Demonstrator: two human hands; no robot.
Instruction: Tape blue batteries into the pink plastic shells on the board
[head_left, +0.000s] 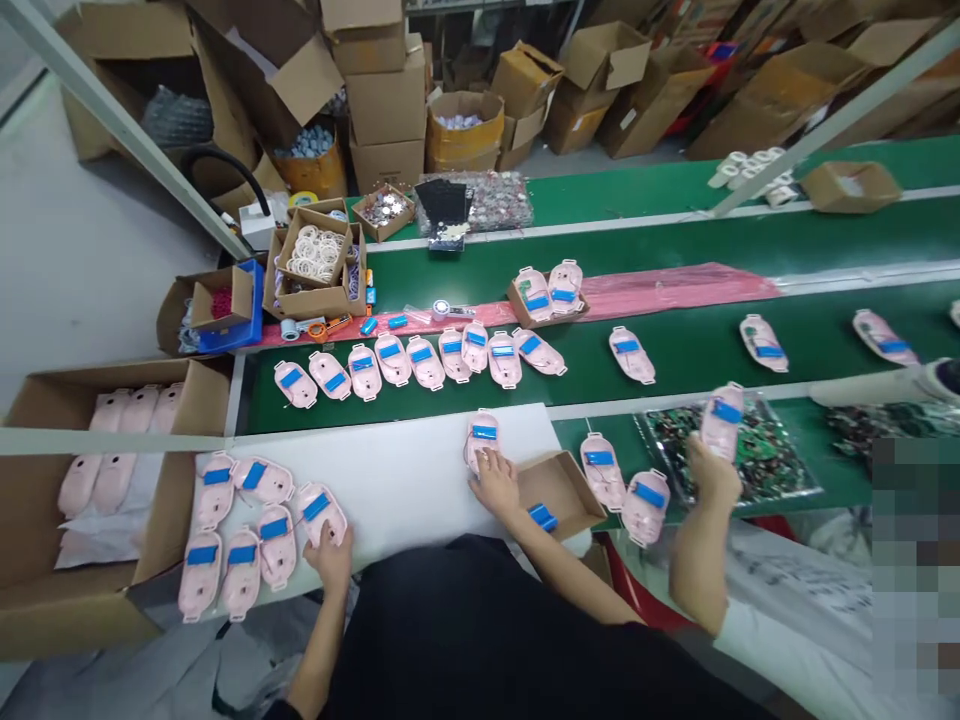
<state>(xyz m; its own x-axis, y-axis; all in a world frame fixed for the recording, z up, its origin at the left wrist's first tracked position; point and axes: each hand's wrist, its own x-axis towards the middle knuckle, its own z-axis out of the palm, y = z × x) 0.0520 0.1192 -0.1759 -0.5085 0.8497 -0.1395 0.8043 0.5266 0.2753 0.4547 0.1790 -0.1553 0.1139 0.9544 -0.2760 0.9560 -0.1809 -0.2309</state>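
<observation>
My left hand [331, 556] grips the lower end of a pink plastic casing half [324, 512] with a blue battery pack across it. Several similar pink casings [241, 572] lie close together on its left. My right hand [496, 484] has its fingers on the lower end of another pink casing [482, 433], which lies on the white sheet [409, 480]; this casing also carries a blue pack and thin wires. Beside my right wrist is a cardboard tray [574, 492] with blue battery packs [542, 517] in it.
A co-worker's hand [716, 478] holds a pink casing at right, above a bag of circuit boards [780, 460]. More casings stand in a row on the green belt [697, 370]. A large carton [45, 400] with pink shells is at left; parts boxes [315, 295] stand behind.
</observation>
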